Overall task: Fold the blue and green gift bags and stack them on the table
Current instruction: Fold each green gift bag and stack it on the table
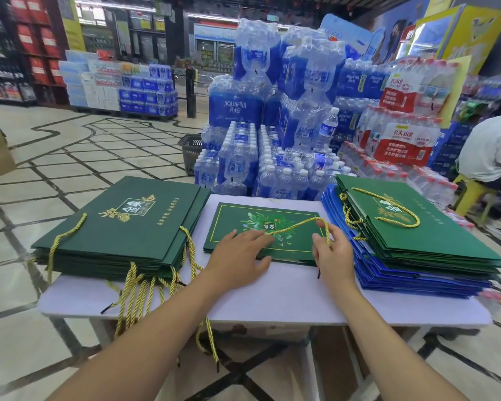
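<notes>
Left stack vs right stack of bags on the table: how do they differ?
Left stack shows only green; right stack has green bags over blue ones. Left stack's gold cord handles hang off the near edge of the table; right stack's top handle lies on the bag. Both are flat folded bags on the table.

A folded green gift bag (243, 218) lies flat under the left hand (237, 256), and its gold cord handle (295, 225) loops across to the right hand (333, 253). Left of both hands is a stack of flat green bags (133, 235). To their right, more green bags (411, 244) lie on top of blue bags (388, 277).
</notes>
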